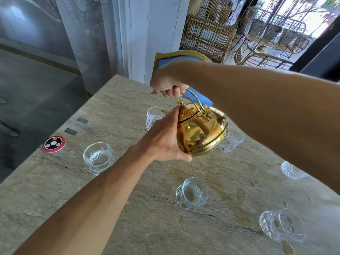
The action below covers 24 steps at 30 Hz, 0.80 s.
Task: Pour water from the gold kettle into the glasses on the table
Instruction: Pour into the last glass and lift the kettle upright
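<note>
Right fingers (166,92) tight around kettle handle (204,113)

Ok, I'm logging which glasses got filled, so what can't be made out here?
Head view:
- Most of the spout and any stream: hidden by the left hand.
- The covered glass: largely behind the gold kettle.
- Water level in the near glass: clear glass, too faint to read.
</note>
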### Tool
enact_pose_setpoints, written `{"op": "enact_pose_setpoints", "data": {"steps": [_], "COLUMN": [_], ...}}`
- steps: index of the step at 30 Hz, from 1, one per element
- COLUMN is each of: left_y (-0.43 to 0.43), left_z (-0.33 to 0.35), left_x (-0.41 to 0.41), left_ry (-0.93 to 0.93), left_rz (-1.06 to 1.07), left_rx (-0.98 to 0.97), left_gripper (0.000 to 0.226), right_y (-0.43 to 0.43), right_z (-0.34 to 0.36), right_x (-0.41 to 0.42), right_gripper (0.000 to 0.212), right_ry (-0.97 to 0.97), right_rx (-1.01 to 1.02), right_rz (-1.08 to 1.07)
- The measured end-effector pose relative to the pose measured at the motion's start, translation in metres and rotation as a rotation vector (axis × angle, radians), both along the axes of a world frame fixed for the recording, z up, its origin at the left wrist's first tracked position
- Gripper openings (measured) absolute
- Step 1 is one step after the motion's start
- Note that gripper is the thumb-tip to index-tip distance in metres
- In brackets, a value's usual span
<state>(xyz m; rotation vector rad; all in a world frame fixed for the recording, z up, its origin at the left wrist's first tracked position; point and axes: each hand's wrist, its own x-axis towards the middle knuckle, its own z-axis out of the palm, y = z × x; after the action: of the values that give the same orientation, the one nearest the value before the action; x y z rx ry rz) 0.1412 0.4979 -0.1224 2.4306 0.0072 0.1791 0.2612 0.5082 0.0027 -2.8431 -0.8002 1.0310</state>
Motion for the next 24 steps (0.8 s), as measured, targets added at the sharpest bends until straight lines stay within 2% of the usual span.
{"op": "enact_pose_setpoints", "data": {"steps": [10, 15, 16, 18, 20, 24], "left_y": [-0.013, -0.028, -0.034, -0.05, -0.069, -0.116], "left_z": [0.032, 0.061, 0.069, 0.086, 0.103, 0.136], "left_x": [-0.013, -0.026, -0.029, -0.036, -0.043, -0.059], "left_ry": [0.123, 0.115, 0.097, 0.08, 0.071, 0.044], "left_rz": [-0.068, -0.105, -0.117, -0.143, -0.173, -0.246], "left_rx": [0.284, 0.428, 0.455, 0.494, 0.519, 0.586], "left_gripper": [0.156, 0.16, 0.159, 0.157, 0.155, 0.156], "right_y": [-0.056, -0.102, -0.114, -0.14, -0.169, -0.232], "right_z": [0.016, 0.039, 0.047, 0.066, 0.086, 0.12], "right_x": [-0.006, -0.02, -0.025, -0.039, -0.055, -0.085], "right_gripper": [0.022, 0.022, 0.029, 0.037, 0.037, 0.037], "right_ry": [-0.005, -0.026, -0.037, -0.066, -0.098, -0.164], "right_rx": [0.346, 0.525, 0.56, 0.589, 0.615, 0.644], "right_rz": [-0.18, -0.269, -0.302, -0.304, -0.249, -0.276]}}
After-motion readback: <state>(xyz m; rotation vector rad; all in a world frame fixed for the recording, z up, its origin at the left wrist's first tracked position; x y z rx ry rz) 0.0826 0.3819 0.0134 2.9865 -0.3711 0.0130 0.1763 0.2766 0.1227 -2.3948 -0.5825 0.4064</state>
